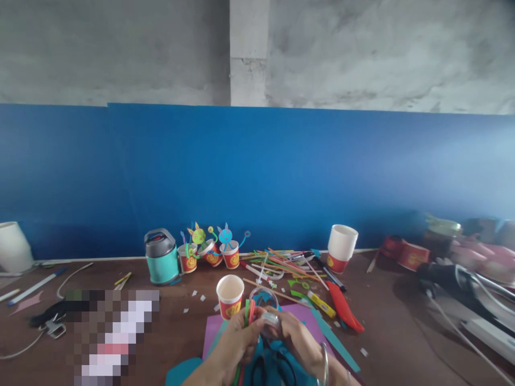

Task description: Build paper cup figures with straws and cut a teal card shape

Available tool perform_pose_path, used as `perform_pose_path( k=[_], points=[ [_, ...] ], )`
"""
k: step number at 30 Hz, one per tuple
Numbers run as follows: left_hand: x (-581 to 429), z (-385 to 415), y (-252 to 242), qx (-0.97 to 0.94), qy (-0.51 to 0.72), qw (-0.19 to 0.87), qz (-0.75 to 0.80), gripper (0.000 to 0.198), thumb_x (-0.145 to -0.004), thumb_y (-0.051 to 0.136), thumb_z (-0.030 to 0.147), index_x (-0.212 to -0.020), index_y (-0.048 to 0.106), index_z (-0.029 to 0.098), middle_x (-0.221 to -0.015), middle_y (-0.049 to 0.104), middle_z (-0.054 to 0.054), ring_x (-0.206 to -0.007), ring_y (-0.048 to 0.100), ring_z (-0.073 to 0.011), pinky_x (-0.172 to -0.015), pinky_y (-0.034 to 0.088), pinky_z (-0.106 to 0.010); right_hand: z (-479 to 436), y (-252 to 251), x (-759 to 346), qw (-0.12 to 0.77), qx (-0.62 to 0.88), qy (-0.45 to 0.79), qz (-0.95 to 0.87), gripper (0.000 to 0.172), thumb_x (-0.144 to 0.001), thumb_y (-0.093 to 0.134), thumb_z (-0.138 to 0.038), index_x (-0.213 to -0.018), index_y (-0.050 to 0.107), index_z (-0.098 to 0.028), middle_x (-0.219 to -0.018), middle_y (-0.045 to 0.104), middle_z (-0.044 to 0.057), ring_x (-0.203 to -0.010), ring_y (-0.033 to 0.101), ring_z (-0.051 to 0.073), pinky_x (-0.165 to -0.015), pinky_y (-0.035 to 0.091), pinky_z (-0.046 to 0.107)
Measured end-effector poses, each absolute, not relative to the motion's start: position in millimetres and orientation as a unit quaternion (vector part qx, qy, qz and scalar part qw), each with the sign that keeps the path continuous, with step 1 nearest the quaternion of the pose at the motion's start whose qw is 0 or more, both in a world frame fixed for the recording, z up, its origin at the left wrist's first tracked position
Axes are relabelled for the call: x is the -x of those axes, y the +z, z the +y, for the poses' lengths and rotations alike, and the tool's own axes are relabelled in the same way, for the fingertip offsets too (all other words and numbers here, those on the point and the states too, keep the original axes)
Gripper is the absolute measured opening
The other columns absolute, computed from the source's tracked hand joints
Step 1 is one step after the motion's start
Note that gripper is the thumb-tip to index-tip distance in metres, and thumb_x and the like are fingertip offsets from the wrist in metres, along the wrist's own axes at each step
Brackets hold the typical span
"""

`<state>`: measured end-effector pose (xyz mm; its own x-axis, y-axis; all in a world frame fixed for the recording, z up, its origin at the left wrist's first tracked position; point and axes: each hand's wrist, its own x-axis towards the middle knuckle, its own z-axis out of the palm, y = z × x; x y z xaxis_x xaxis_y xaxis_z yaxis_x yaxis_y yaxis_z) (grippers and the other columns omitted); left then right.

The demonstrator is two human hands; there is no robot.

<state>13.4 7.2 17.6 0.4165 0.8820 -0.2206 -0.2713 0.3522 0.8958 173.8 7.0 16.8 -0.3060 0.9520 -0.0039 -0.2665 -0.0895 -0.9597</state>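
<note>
Pinching left hand (241, 336): lower centre of the frame, fingers closed around thin green and red strips (250, 311); a loosened pinch could let one slide down or fan away from the other.
Right hand (296, 333): just right of it, fingers curled about what looks like a tape roll (271, 320); whether a tape end is pulled free, I cannot tell. A loose end could fold onto itself or catch a fingertip.
Bangle (325, 363): on the right wrist, near the bottom edge; it could snag a sheet if the wrist drops.
Scissors (277, 355): black handles below the hands, over blue paper (179, 373); a lowered hand could knock them, and the blades are hidden.
Paper cup (230, 302): upright, just beyond the left hand; a careless forward push could tip it.
Paper scraps (203, 298): left of the cup; exposed tape brushing them would pick them up.
</note>
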Motion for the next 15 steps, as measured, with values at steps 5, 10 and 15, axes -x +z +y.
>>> perform_pose_path(
  k=[5,10,15],
  points=[
    [-13.5,6.4,15.7,-0.413,0.407,0.731,0.36,0.051,-0.064,0.076,0.055,-0.095,0.053,0.022,-0.042,0.028,0.015,-0.037,0.013,-0.0033,-0.038,0.007,-0.019,4.3,29.0,-171.0,0.453,0.324,0.663,-0.501,0.017,-0.073,0.056,-0.029,-0.06,0.055,-0.018,-0.063,0.051,-0.001,-0.063,0.041,0.015,-0.066,0.033,0.029],
    [-13.8,6.3,14.1,-0.434,0.396,0.725,0.359,0.053,-0.062,0.076,0.059,-0.093,0.054,0.022,-0.039,0.032,0.014,-0.034,0.014,-0.0031,-0.036,0.007,-0.019,5.8,28.8,-171.2,0.441,0.296,0.674,-0.514,0.013,-0.07,0.05,-0.027,-0.06,0.051,-0.019,-0.065,0.042,-0.002,-0.063,0.034,0.014,-0.064,0.03,0.029],
    [-14.3,3.9,18.8,-0.456,0.39,0.714,0.36,0.044,-0.067,0.074,0.055,-0.09,0.056,0.022,-0.04,0.03,0.014,-0.034,0.014,-0.0027,-0.037,0.009,-0.019,7.3,28.5,-171.4,0.434,0.311,0.663,-0.524,0.011,-0.064,0.048,-0.027,-0.057,0.05,-0.018,-0.068,0.044,0.0,-0.063,0.035,0.014,-0.062,0.029,0.028]
  ],
)
